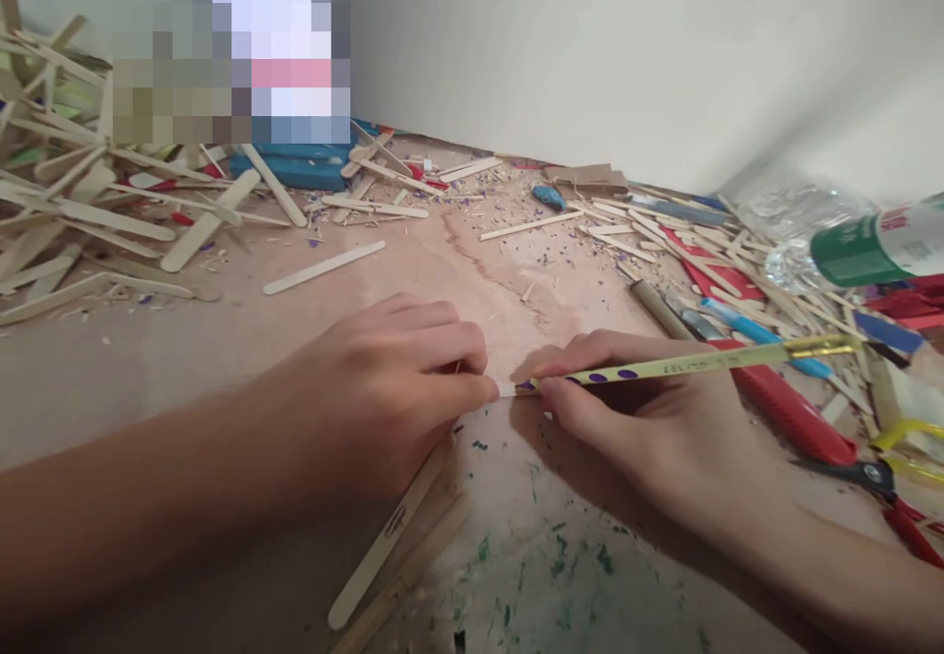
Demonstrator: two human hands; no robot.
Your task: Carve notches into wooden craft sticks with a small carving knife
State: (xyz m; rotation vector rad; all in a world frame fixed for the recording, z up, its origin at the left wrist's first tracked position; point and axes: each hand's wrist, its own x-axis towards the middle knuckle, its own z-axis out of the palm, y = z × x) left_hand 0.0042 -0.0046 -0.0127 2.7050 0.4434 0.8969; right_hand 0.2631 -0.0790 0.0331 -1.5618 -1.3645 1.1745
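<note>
1. Left forearm [147, 497], bare, is seen nearest the camera, to the left of the scene's landmark, a yellow pencil [693, 364] dotted with purple.
2. Just left of the pencil's tip, the left hand [398, 388] is curled, and a small pale piece [506, 390] is apparently pinched at its thumb; so much is covered that whether a craft stick is held cannot be told.
3. Close to the tip, the pencil is pinched between thumb and fingertips by the right hand [656, 428], a low grip judged good for fine control.
4. Pale piece and pencil tip are shown meeting or nearly so; contact cannot be confirmed.
5. Toward the camera and left of the pencil's tip, a marked stick [373, 561] is seen on the tabletop [184, 349], its far end lost beneath the left hand.
6. Steadiness is best served if the pale piece is pressed flat, as anything so narrow could be twisted by the pencil's push; a light, even touch is advised, with the left thumb held clear of the tip.
7. Beneath the pencil's brass-coloured end, space is taken up by a red-handled tool [793, 406] and a blue pen [737, 322], which could be knocked by wide swings.
</note>
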